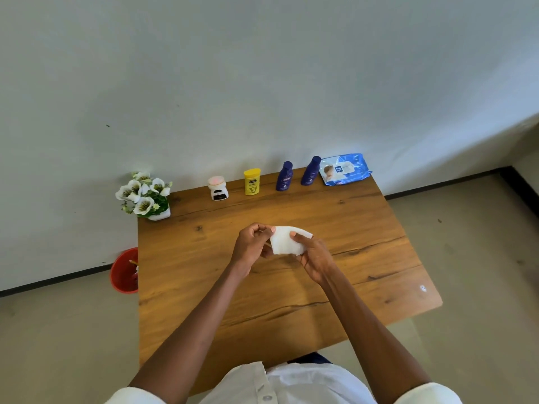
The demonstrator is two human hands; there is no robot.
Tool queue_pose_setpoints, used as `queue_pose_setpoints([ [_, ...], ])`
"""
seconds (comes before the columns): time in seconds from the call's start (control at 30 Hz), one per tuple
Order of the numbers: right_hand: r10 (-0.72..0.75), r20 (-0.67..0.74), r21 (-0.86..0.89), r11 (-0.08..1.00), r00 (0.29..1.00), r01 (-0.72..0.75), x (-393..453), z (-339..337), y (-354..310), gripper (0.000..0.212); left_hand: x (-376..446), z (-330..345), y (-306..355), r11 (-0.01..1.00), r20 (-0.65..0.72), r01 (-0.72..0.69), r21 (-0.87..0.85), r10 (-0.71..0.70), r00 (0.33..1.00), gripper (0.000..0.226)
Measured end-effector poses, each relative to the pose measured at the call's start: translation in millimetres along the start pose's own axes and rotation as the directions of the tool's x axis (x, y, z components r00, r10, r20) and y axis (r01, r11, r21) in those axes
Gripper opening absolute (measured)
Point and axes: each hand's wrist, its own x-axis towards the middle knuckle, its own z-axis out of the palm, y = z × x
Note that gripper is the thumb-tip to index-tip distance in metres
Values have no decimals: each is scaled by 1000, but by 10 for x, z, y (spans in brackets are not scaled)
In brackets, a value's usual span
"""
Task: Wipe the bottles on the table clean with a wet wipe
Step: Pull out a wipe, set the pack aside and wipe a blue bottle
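Note:
A white wet wipe is held above the middle of the wooden table between both hands. My left hand pinches its left edge and my right hand grips its right side with the thumb on top. Along the table's far edge stand a small white bottle with a pink cap, a yellow bottle and two dark blue bottles. All of these stand upright and apart from my hands.
A blue pack of wet wipes lies at the far right corner. A white pot of artificial white flowers stands at the far left corner. A red bin sits on the floor left of the table, by the wall.

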Motion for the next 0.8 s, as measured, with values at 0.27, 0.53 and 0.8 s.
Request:
queue_pose_setpoints([
  [0.27,-50,-236,89,993,970,73,552,-440,-556,38,778,554,321,980,-101,-81,183,101,990,13],
  [0.53,-31,-351,74,995,936,61,836,-1004,-847,38,1755,1356,689,927,15,-177,330,182,983,48],
  [0.8,-18,-368,28,999,930,31,933,-1456,-950,24,2506,1839,656,958,-93,-28,286,57,994,69],
])
